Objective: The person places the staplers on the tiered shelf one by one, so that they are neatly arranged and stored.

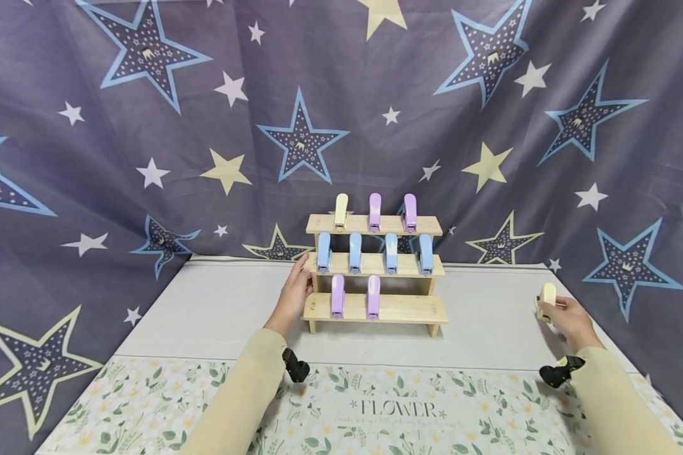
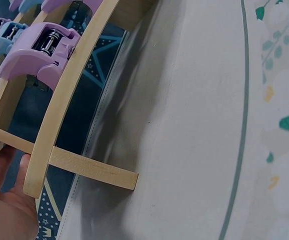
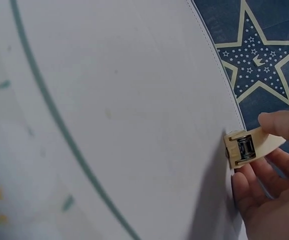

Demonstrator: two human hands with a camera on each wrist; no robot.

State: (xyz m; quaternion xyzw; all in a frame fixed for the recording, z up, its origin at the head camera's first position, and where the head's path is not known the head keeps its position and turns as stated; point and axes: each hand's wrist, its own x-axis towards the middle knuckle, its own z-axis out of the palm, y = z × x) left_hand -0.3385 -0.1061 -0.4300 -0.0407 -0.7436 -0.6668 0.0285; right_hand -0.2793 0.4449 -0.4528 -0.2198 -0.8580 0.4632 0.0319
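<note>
A three-tier wooden stand (image 1: pixel 408 308) carries small staplers. My left hand (image 1: pixel 294 292) grips its left side, fingers around the side frame; part of that hand is behind the wood in the left wrist view. On the top tier stand a cream stapler (image 1: pixel 341 212) and two purple staplers (image 1: pixel 375 212). Several blue staplers (image 1: pixel 355 253) line the middle tier, and two purple staplers (image 1: pixel 338 296) occupy the left and middle of the bottom tier. Far to the right of the stand, my right hand (image 1: pixel 572 321) pinches a cream stapler (image 3: pixel 242 149) between thumb and fingers.
The stand is on a white table mat (image 1: pixel 227 316) with a floral front band (image 1: pixel 404 385). A dark star-patterned curtain (image 1: pixel 341 95) hangs behind and along both sides. White surface lies between the stand and my right hand.
</note>
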